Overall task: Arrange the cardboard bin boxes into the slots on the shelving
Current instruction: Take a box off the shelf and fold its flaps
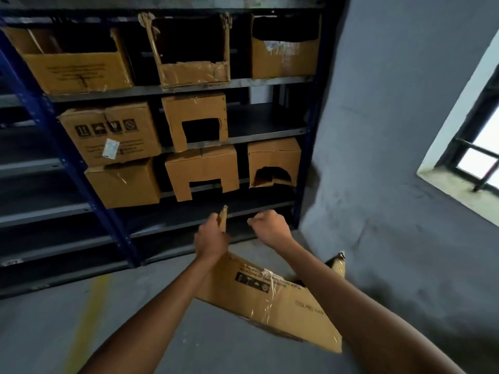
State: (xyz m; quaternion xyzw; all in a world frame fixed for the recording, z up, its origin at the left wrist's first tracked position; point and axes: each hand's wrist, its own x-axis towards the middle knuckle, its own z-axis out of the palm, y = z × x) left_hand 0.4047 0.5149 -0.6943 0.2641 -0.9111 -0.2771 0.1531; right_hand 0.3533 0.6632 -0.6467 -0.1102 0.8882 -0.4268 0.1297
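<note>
Grey concrete makes the floor [162, 333], crossed by a faint yellow line [86, 319], and a blue-grey wall [378, 130] stands at right with a barred window [480, 147] cut off by the frame edge. The shelving [40, 112] has blue uprights and dark boards. Its bins [78, 68] sit three on the top row, two on the next at left and middle, and three below that. Several have ragged cut-outs in front, with dark interiors where nothing can be made out. The lowest boards are in shadow and blurred. In front of the shelving, above the floor, a box [270, 300] hangs tilted beneath both forearms, which hide part of it; its print is too smeared to read. The left hand [213, 238] pinches a torn flap [223, 218] that sticks up from the box's far corner. The right hand [270, 228] is curled just beside it, knuckles towards the shelving. Whether it grips an edge cannot be told.
</note>
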